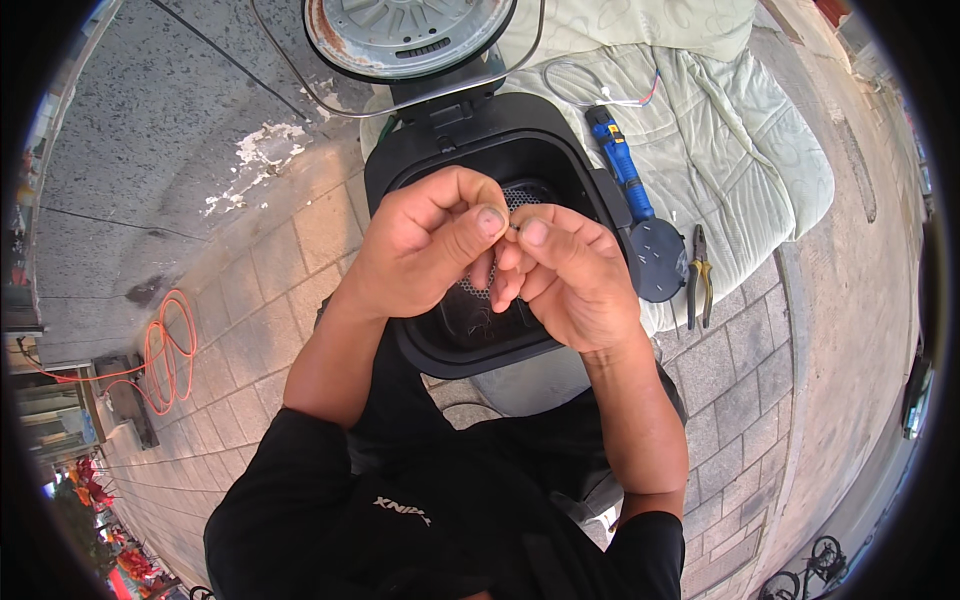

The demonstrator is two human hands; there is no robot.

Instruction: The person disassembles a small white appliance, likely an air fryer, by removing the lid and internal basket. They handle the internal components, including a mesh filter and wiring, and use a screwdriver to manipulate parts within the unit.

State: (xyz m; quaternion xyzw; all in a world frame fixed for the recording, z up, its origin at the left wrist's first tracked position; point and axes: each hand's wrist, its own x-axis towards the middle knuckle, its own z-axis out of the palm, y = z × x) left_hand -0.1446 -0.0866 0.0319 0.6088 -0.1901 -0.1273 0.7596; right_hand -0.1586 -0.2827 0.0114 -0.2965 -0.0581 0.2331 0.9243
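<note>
Over a black, open-topped appliance body (pixel 420 340), both my hands meet with thumbs and fingertips pinched together. My left hand (pixel 425 235) and my right hand (pixel 575 265) hold a tiny dark piece between them, too small to name. Perforated metal mesh (pixel 522 196) shows inside the body, partly hidden behind my fingers. Behind it stands the raised round lid (pixel 410 30), its metal underside stained with rust, and a bent metal rod (pixel 440 97) passes in front of the lid.
To the right lie a blue cordless screwdriver (pixel 622 165), a round dark dish (pixel 658 262) with small bits on it, and pliers (pixel 700 277). A pale quilt (pixel 740 160) spreads under some of these. An orange cord (pixel 165 350) coils on the paving at left.
</note>
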